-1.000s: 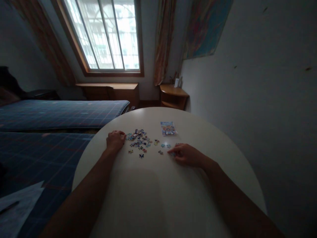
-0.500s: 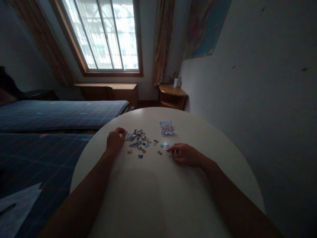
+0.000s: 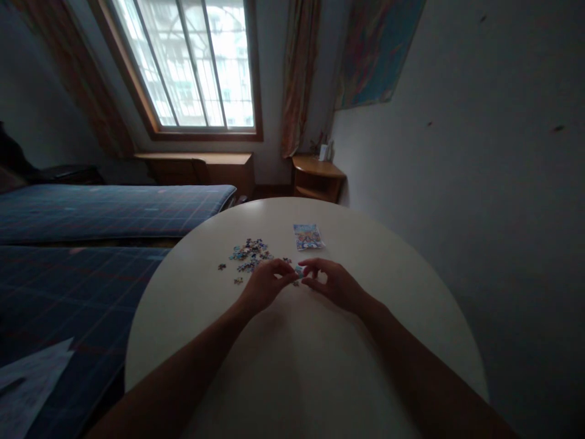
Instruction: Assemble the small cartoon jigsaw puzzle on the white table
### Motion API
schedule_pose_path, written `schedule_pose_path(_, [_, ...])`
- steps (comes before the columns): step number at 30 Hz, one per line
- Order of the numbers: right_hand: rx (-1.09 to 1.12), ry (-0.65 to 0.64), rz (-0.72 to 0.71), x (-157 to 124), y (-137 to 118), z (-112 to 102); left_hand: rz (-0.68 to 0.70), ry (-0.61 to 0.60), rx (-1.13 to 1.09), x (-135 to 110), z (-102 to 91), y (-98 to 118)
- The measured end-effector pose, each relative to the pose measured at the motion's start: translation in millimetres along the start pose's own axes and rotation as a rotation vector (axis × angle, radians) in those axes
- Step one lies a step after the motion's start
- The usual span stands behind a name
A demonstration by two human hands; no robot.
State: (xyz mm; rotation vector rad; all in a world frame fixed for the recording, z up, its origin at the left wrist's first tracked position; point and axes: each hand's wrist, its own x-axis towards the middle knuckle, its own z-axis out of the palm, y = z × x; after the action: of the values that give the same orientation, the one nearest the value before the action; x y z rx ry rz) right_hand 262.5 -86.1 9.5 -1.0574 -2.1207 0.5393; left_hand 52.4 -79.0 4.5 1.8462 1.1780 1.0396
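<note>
My left hand (image 3: 269, 281) is closed in a pinch over the middle of the round table, its fingertips at a light blue jigsaw puzzle piece (image 3: 299, 271). Facing it from the right is my right hand (image 3: 333, 281), thumb and forefinger apart around the same spot. My fingers partly cover the small pieces there. A heap of jigsaw puzzle pieces (image 3: 249, 251) lies beyond and left of my left hand, which hides its near right part. Two single pieces rest apart from the heap: a dark one (image 3: 222, 267) and a yellowish one (image 3: 238, 281).
A small colourful printed packet or card (image 3: 309, 236) lies behind my right hand on the white table (image 3: 292, 378). Left of the table is a bed with a blue checked mattress (image 3: 114, 210), papers (image 3: 36, 381) on its near part. A wall (image 3: 479, 201) runs along the right.
My left hand has moved right from the heap's left edge to meet my right hand. A dark piece now lies left of the heap. My right hand has shifted slightly left, its fingers apart.
</note>
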Motion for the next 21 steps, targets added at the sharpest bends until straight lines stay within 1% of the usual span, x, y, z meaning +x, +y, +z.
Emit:
schedule_pose_path(6, [0.022,-0.041,0.004,-1.2,-2.0,-0.6,-0.010,-0.045,-0.036,-1.1,5.8,-2.1])
schedule_pose_path(10, [-0.010,-0.070,0.025,-1.2,-3.0,-7.4,0.031,-0.040,0.090,0.4,8.6,-8.4])
schedule_pose_path(12, [-0.034,-0.087,0.060,-2.1,0.7,-14.2,0.040,-0.002,0.173,4.6,1.8,-14.1])
schedule_pose_path(14, [-0.061,-0.108,0.100,-3.5,7.6,-22.8,0.019,0.073,0.248,11.8,-14.9,-22.5])
schedule_pose_path(19, [-0.155,-0.208,0.241,-7.5,23.0,-45.5,-0.106,0.348,0.505,31.3,-81.4,-53.9])
schedule_pose_path(21, [-0.171,-0.254,0.300,-9.1,23.8,-52.0,-0.141,0.415,0.593,36.3,-100.8,-67.4])
